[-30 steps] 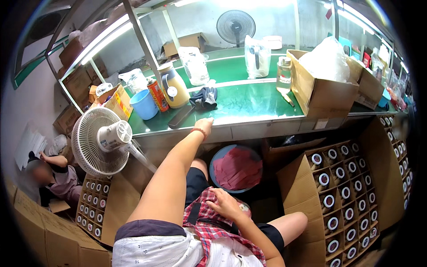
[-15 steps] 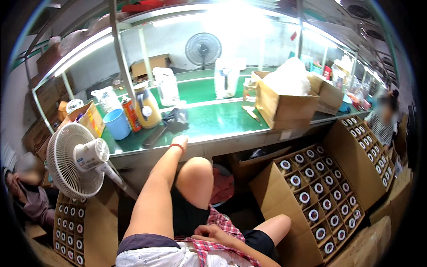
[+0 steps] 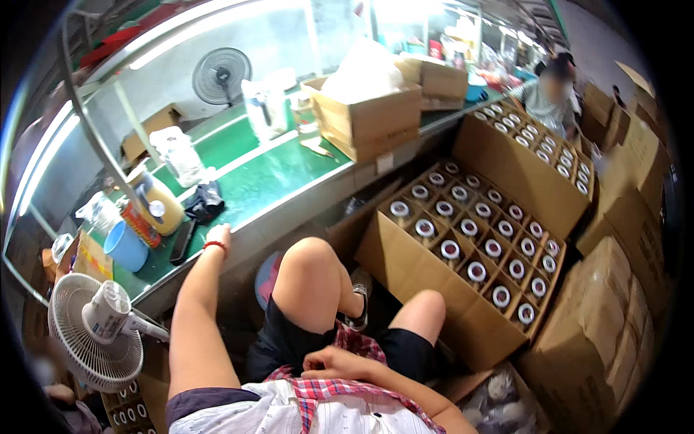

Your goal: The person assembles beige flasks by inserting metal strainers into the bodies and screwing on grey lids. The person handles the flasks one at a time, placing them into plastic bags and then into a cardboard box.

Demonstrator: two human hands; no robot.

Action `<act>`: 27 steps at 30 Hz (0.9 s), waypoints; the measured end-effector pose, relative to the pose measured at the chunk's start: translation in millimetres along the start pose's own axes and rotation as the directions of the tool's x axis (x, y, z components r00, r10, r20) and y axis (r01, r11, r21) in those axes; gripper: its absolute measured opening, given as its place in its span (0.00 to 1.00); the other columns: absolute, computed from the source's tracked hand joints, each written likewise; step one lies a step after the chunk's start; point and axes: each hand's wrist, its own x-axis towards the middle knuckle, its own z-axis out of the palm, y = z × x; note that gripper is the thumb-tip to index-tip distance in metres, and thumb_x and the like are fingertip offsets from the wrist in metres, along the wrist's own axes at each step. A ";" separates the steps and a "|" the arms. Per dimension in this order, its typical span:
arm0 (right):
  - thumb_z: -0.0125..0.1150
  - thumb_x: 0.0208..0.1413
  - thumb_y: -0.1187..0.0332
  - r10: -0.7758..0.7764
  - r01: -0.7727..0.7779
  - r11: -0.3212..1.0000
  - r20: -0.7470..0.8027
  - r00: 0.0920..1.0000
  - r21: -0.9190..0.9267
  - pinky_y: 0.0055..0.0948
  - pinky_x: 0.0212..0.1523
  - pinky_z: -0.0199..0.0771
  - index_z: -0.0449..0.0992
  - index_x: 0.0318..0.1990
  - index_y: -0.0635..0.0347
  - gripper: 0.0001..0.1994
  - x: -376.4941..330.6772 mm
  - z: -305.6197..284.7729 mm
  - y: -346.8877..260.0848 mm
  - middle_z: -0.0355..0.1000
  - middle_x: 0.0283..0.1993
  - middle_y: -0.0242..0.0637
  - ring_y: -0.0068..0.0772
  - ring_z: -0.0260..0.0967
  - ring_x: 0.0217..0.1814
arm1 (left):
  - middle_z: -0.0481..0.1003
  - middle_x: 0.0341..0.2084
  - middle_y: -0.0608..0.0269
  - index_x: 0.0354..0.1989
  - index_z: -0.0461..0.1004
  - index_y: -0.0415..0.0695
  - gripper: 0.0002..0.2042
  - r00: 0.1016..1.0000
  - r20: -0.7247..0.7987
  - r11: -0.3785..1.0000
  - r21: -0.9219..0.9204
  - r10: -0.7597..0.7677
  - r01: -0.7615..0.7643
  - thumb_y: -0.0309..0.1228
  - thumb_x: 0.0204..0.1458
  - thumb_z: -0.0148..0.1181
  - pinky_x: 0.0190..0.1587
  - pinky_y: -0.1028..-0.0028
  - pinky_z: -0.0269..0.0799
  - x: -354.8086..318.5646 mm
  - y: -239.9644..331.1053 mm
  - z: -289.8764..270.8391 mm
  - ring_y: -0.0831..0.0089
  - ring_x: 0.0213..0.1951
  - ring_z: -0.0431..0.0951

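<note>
My left hand [image 3: 218,236] rests at the front edge of the green-topped bench [image 3: 271,179], below a red wrist cord. Its fingers are mostly hidden, so I cannot tell how they are bent. Beside it on the bench lie a long black object [image 3: 183,241] and a crumpled dark plastic bag [image 3: 206,202]. In my lap, my right hand [image 3: 329,362] lies against red plaid cloth [image 3: 322,390] with its fingers curled in; nothing shows in them. To the right stands an open carton [image 3: 405,278] with cardboard dividers and several white-lidded jars [image 3: 468,227].
A white fan [image 3: 94,329] stands at the left. On the bench are a blue cup [image 3: 126,246], a yellowish jug [image 3: 157,202] and a carton with a white bag [image 3: 379,112]. Further cartons [image 3: 589,318] are stacked at the right, where another person [image 3: 542,101] sits.
My view has swung to the right, so the bench goods sit farther left and more of the right-hand cartons shows. Both hands keep about the same places, at the bench edge and in my lap.
</note>
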 end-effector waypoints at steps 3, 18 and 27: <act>0.62 0.57 0.64 0.058 -0.056 0.998 -0.161 0.985 0.019 0.22 0.30 0.67 0.76 0.34 0.65 0.11 -16.7 -6.8 11.9 0.72 0.25 0.34 0.17 0.66 0.28 | 0.78 0.38 0.46 0.39 0.73 0.39 0.10 0.996 -0.082 0.999 0.010 0.038 -0.038 0.22 0.47 0.58 0.46 0.62 0.75 4.4 6.4 -8.8 0.54 0.43 0.79; 0.53 0.61 0.66 0.459 0.336 0.844 -0.887 -0.047 0.418 0.25 0.31 0.69 0.72 0.39 0.57 0.06 -237.5 4.2 14.7 0.71 0.30 0.33 0.26 0.69 0.29 | 0.45 0.68 0.39 0.63 0.56 0.36 0.39 0.945 -0.289 0.943 -0.242 0.154 -0.228 0.40 0.42 0.61 0.65 0.44 0.47 -88.8 111.6 88.7 0.44 0.68 0.47; 0.48 0.62 0.53 0.883 0.169 0.282 -0.187 -0.431 0.944 0.39 0.62 0.59 0.65 0.62 0.59 0.26 -255.4 145.4 94.3 0.65 0.62 0.46 0.48 0.59 0.64 | 0.61 0.59 0.40 0.60 0.59 0.35 0.36 0.467 0.514 0.656 -0.724 0.720 -0.214 0.44 0.45 0.60 0.58 0.57 0.63 -120.2 245.3 162.8 0.48 0.59 0.63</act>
